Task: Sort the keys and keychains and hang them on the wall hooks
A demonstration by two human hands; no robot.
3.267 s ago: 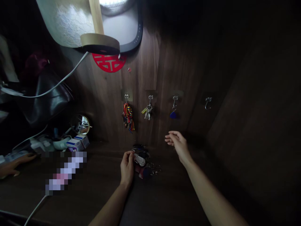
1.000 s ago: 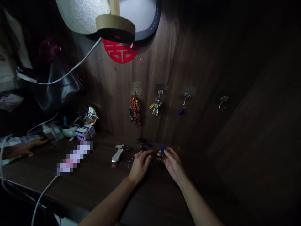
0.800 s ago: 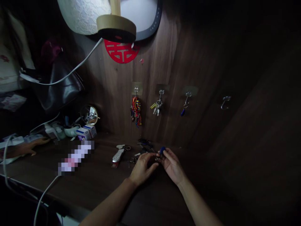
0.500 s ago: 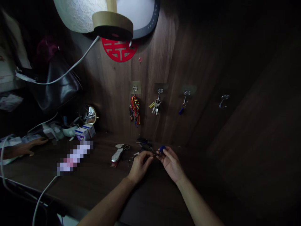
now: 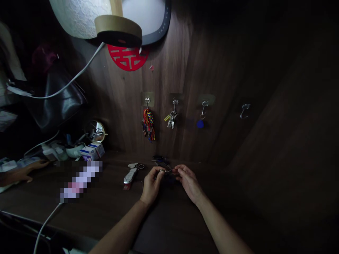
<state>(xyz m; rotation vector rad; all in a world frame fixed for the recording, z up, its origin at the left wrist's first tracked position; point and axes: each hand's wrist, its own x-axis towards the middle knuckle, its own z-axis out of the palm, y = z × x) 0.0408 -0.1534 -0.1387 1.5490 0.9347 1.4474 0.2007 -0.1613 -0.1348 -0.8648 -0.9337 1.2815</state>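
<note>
My left hand (image 5: pixel 151 184) pinches a small metal key ring (image 5: pixel 166 171) between thumb and fingertips. Opposite it, the fingertips of my right hand (image 5: pixel 188 183) are closed on the other side of the same ring, and the two hands almost meet. A dark blue fob (image 5: pixel 169 179) seems to hang below the ring, dim in shadow. Just behind my hands lie dark keys (image 5: pixel 160 159) on the desk. To the left of my left hand is a silver and red key holder (image 5: pixel 130 176) with a ring attached.
Wall hooks carry a colourful braided key bunch (image 5: pixel 148 123), silver keys (image 5: pixel 171 121) and a blue tag (image 5: pixel 200 124); the rightmost hook (image 5: pixel 244 111) is bare. Another person's hand (image 5: pixel 25 173) rests at left, near small boxes (image 5: pixel 92 151), a round mirror (image 5: pixel 95 131) and a white cable (image 5: pixel 47 222). A lamp (image 5: pixel 119 30) hangs above.
My right hand's fingers have moved off the blue fob onto the ring, and the fob has dropped below. The blue tag on the wall hook has turned. The view has shifted slightly right.
</note>
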